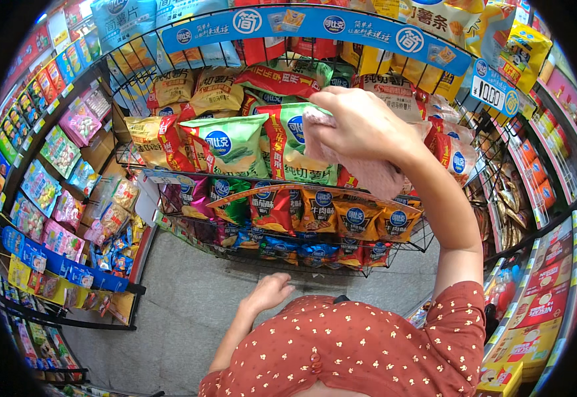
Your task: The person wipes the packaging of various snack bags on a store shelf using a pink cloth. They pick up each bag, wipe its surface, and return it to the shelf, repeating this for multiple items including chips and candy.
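My right hand (363, 121) grips a pink cloth (375, 173), which hangs from my fingers over the front of a black wire rack (209, 174). Behind the cloth, partly covered by it, stands a green bag of potato chips (288, 134) with a red stripe. A second green chip bag (229, 144) leans beside it on the left. More chip bags, gold (157, 141) and pink (459, 159), fill the same basket. My left hand (268, 292) hangs low in front of my body, holding nothing, its fingers loosely bent and slightly apart, away from the rack.
Smaller chip bags (355, 221) crowd the rack's lower tiers. A blue sign strip (303, 29) and a price card (494, 92) front its upper tier. Candy shelves (62, 198) stand at left; boxed goods (541, 297) line the right. Grey floor (179, 278) lies below.
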Tool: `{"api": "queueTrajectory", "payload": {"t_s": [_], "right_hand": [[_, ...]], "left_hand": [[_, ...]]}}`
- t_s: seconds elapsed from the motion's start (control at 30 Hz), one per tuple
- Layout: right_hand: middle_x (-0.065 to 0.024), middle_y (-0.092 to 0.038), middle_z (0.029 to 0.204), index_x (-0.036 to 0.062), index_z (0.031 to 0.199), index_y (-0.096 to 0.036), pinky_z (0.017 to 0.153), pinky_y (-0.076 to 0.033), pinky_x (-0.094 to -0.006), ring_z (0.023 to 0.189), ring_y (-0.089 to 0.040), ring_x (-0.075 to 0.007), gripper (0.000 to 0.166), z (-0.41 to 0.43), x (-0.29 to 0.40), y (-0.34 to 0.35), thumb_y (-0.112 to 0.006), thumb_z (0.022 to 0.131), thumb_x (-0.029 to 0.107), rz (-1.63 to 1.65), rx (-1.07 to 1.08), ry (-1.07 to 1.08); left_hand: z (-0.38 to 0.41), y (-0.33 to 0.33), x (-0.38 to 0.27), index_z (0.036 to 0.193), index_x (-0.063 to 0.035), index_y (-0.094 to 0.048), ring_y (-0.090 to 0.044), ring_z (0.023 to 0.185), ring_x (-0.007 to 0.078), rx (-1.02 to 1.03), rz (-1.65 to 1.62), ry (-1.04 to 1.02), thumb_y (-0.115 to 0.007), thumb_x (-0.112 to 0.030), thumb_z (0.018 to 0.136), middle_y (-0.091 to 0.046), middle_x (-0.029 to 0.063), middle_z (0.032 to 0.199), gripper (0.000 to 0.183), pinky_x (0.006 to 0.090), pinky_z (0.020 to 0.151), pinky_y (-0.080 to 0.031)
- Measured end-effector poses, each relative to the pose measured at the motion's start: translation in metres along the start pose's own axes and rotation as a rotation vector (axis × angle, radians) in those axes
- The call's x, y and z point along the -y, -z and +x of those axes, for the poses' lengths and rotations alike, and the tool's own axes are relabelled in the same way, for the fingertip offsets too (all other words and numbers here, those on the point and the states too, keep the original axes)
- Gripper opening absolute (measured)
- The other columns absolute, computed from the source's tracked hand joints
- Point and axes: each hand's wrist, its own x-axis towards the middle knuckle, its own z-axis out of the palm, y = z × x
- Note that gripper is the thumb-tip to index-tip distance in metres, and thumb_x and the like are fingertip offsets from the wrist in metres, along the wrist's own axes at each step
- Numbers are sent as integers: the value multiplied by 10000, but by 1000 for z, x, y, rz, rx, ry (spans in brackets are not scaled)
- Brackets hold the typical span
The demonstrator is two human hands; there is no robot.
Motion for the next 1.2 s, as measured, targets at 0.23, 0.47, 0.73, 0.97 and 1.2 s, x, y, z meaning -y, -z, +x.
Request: {"api": "queueTrajectory", "payload": {"t_s": [0.23,0.47,0.73,0.97,1.2], "right_hand": [[-264,-609,843,-39,910,-584,729,-479,-473,821,-594,-408,332,43,-19,-35,-494,803,262,-65,312,-170],[-216,-558,1080,8,1004,-534,774,-495,-438,934,-584,-373,336,-10,18,-35,-598,762,233,83,3,-15],[-142,-639,887,20,976,-611,738,-498,-343,811,-629,-283,283,-114,-41,10,-644,742,176,195,-261,-288],[-164,-647,960,14,1071,-591,780,-480,-334,873,-636,-251,358,-148,-81,36,-631,759,187,131,-287,-465],[-266,-603,955,-23,1069,-570,792,-457,-438,894,-583,-403,403,-108,-113,25,-548,760,236,-14,-29,-376]], "left_hand": [[-11,29,-20,1051,51,-572,-619,854,303,-151,-103,-200,-596,-222,833,-622,183,935,350,363,735,-494],[-14,15,-4,1046,48,-576,-626,821,310,-90,-121,-161,-617,-206,814,-622,192,950,347,358,716,-495],[-14,12,-12,1033,42,-590,-622,797,300,-26,-116,-75,-612,-193,803,-625,186,943,329,352,708,-489],[-2,6,-27,1047,41,-587,-620,832,316,85,-98,-19,-606,-228,806,-629,186,968,362,356,734,-487],[13,-12,-52,1069,32,-578,-618,879,321,113,-92,-139,-602,-245,813,-632,194,956,379,365,756,-482]]}}
